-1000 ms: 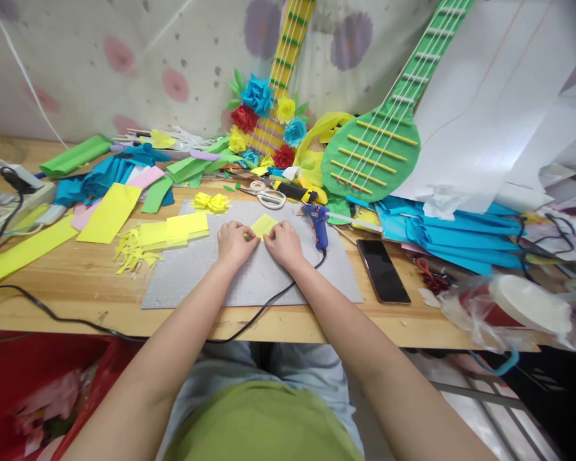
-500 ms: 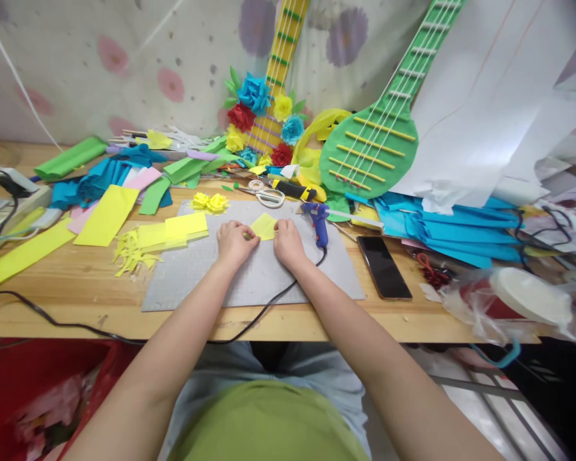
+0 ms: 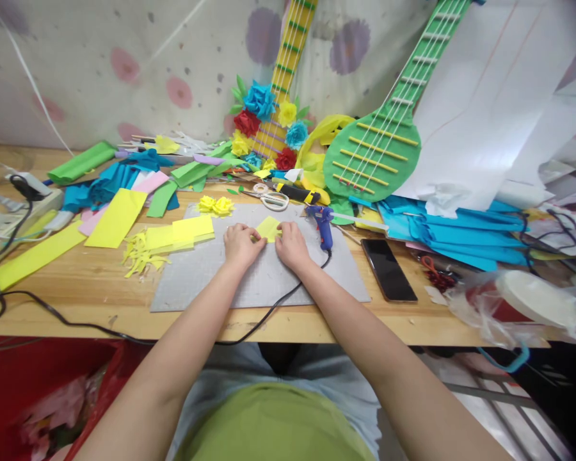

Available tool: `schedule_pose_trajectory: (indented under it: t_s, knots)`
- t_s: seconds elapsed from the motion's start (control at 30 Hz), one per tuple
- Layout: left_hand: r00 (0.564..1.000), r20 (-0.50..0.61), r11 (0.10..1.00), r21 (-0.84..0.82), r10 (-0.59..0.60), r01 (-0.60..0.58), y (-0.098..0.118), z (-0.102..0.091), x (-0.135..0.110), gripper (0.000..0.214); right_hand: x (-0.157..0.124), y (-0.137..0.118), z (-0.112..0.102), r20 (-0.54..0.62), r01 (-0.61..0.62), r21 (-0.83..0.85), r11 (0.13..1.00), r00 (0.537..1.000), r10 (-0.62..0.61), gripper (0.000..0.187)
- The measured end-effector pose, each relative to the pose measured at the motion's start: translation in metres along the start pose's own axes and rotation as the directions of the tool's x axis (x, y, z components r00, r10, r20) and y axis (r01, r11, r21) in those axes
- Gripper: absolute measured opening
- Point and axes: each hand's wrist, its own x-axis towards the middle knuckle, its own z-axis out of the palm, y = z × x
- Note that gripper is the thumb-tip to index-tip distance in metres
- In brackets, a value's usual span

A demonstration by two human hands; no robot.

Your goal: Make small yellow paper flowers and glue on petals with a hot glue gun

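Both my hands rest on a grey cutting mat (image 3: 206,275) at the middle of the wooden table. My left hand (image 3: 241,244) and my right hand (image 3: 292,246) have their fingers curled and pinch a small yellow paper piece (image 3: 267,227) between them, pressing it against the mat. A blue glue gun (image 3: 322,224) lies just right of my right hand, its black cord running under my right wrist. A yellow paper flower (image 3: 214,205) sits at the mat's far left edge. Flat yellow sheets (image 3: 187,229) lie left of my left hand.
White-handled scissors (image 3: 271,200) and a black phone (image 3: 388,269) lie near the mat. Two paper guitars, one green (image 3: 372,157) and one yellow with flowers (image 3: 269,121), lean on the wall. Blue paper (image 3: 461,234), green and yellow scraps and a power strip (image 3: 14,205) crowd the sides.
The hands stay on the yellow piece; my right fingers have shifted slightly along its edge. The view has drifted a little, moving everything slightly right.
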Motion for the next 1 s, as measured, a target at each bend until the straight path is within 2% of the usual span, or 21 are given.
schedule_pose_trajectory:
  t_s: [0.1,0.27,0.37,0.63,0.73,0.87,1.0]
  knots:
    - [1.0,-0.019,1.0,-0.004,0.006,-0.006,0.002,0.003,0.0,0.025,0.0,-0.001,-0.001,0.007,-0.005,-0.005,1.0,1.0,0.005,0.026]
    - [1.0,-0.005,0.999,-0.033,-0.03,0.03,0.002,0.002,0.0,0.021,-0.001,-0.001,-0.001,0.0,-0.014,-0.01,1.0,1.0,0.014,0.027]
    - [0.999,0.021,0.996,-0.075,-0.037,0.039,-0.003,-0.001,0.001,0.031,0.0,0.0,0.0,0.001,-0.008,-0.005,1.0,1.0,0.008,0.027]
    - [0.994,0.061,0.984,-0.158,0.089,-0.079,-0.013,-0.01,0.003,0.041,0.0,0.001,-0.003,-0.002,0.02,0.049,0.999,1.0,-0.02,0.028]
    - [0.984,0.068,0.962,-0.232,0.167,-0.147,-0.015,-0.012,0.004,0.043,-0.003,0.001,-0.009,-0.026,0.101,0.105,0.989,0.995,-0.099,0.03]
    - [0.974,0.075,0.941,-0.283,0.216,-0.187,-0.019,-0.008,0.005,0.041,-0.004,0.001,-0.014,0.038,0.235,0.097,0.967,0.97,-0.239,0.025]
    - [0.971,0.091,0.926,-0.33,0.222,-0.181,-0.02,-0.003,0.005,0.041,-0.004,0.002,-0.015,0.04,0.199,0.066,0.978,0.979,-0.201,0.023]
